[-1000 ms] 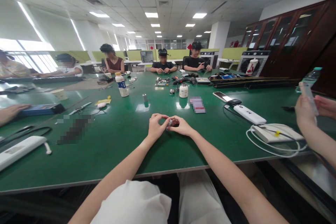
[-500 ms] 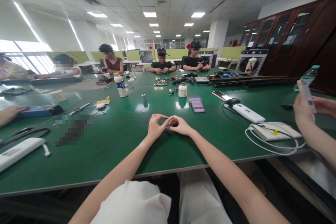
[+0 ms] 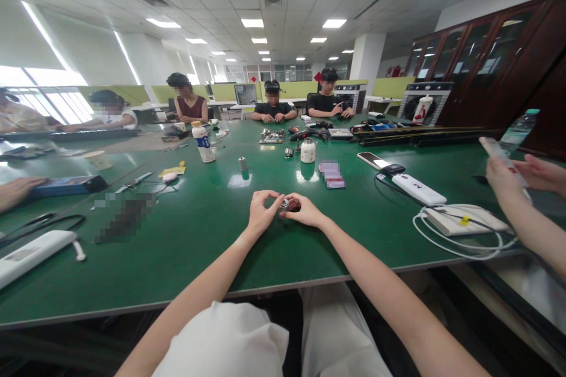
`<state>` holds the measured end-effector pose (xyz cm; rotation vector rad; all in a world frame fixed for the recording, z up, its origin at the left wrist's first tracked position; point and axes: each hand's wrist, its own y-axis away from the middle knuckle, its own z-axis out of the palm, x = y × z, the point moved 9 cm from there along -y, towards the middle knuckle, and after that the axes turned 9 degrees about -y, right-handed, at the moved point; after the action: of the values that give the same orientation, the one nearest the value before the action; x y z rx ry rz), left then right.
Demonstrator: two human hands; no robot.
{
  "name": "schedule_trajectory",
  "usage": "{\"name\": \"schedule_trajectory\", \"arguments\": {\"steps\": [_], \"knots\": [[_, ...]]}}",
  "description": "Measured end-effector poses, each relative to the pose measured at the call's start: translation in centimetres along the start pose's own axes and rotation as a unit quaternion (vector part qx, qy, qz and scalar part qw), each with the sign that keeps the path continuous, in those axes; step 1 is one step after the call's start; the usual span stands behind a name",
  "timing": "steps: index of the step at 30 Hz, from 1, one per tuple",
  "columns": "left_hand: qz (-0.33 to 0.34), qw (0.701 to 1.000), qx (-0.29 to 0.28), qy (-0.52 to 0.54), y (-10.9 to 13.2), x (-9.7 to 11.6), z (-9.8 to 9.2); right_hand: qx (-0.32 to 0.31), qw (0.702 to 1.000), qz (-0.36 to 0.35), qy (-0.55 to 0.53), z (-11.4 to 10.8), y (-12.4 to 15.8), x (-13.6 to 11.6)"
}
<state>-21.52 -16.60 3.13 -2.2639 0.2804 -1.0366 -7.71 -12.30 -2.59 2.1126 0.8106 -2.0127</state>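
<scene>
My left hand (image 3: 262,212) and my right hand (image 3: 306,212) meet over the green table, fingertips curled toward each other. Between them they pinch a small silvery metal cylinder (image 3: 285,205), its round end facing up and its sides partly covered by fingers. The exact kind of part is too small to make out. A similar grey metal cylinder (image 3: 243,164) stands upright on the table, ahead and to the left of my hands. Ahead and to the right is a short white bottle (image 3: 308,151), with a blurred pinkish card or phone (image 3: 332,175) nearer me.
A blue-labelled bottle (image 3: 203,142), a circuit board (image 3: 272,136) and a drill (image 3: 319,133) stand farther off. At right lie a white power strip (image 3: 419,189) and a cabled white box (image 3: 464,221). A neighbour's hands hold a phone (image 3: 502,156). Several people sit around.
The metal cylinder between my fingers has turned more upright, so its round end shows better. At right, the neighbour's hands and phone have shifted left.
</scene>
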Motion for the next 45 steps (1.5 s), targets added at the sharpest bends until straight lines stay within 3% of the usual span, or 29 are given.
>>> {"name": "schedule_trajectory", "arguments": {"steps": [5, 8, 13, 16, 18, 20, 23, 25, 27, 30, 32, 36, 45], "knots": [[0.027, 0.999, -0.047, -0.003, 0.1, 0.6, 0.7, -0.007, 1.0, -0.003, -0.007, 0.1, 0.0, -0.1], [0.037, 0.998, -0.042, -0.005, 0.2, 0.9, 0.8, -0.006, 1.0, -0.005, -0.008, 0.2, 0.0, -0.1], [0.023, 0.998, 0.033, -0.04, 0.1, 1.1, -0.7, 0.0, 1.0, 0.003, 0.002, 0.1, 0.0, 0.0], [-0.029, 0.992, 0.081, -0.097, -0.1, 0.2, -2.0, 0.003, 1.0, 0.002, 0.015, 0.0, 0.1, -0.2], [-0.092, 0.982, 0.056, -0.156, -0.1, -1.2, -2.1, -0.001, 1.0, 0.0, 0.019, 0.0, 0.2, -0.3], [-0.155, 0.965, -0.019, -0.213, 0.2, -3.0, -1.2, -0.004, 1.0, 0.0, 0.022, 0.1, 0.2, -0.4], [-0.183, 0.942, -0.102, -0.261, 0.9, -4.5, 0.1, -0.007, 1.0, -0.001, 0.027, 0.1, 0.2, -0.4], [-0.169, 0.946, -0.094, -0.261, 0.9, -4.5, 0.2, -0.008, 1.0, -0.001, 0.029, 0.1, 0.2, -0.4], [-0.141, 0.961, -0.046, -0.235, 0.6, -3.8, -0.3, -0.009, 0.999, -0.001, 0.031, 0.1, 0.2, -0.3], [-0.063, 0.981, 0.056, -0.176, 0.1, -1.4, -1.6, -0.007, 1.0, 0.001, 0.03, 0.1, 0.2, -0.3], [-0.006, 0.985, 0.095, -0.141, 0.1, 0.4, -2.2, -0.006, 1.0, 0.006, 0.026, 0.1, 0.2, -0.2], [0.045, 0.992, 0.06, -0.105, 0.3, 2.2, -1.3, -0.006, 1.0, 0.007, 0.012, 0.1, 0.1, -0.1], [0.047, 0.997, -0.005, -0.066, 0.2, 1.8, -0.1, -0.014, 1.0, -0.008, 0.0, 0.3, 0.2, -0.4]]}}
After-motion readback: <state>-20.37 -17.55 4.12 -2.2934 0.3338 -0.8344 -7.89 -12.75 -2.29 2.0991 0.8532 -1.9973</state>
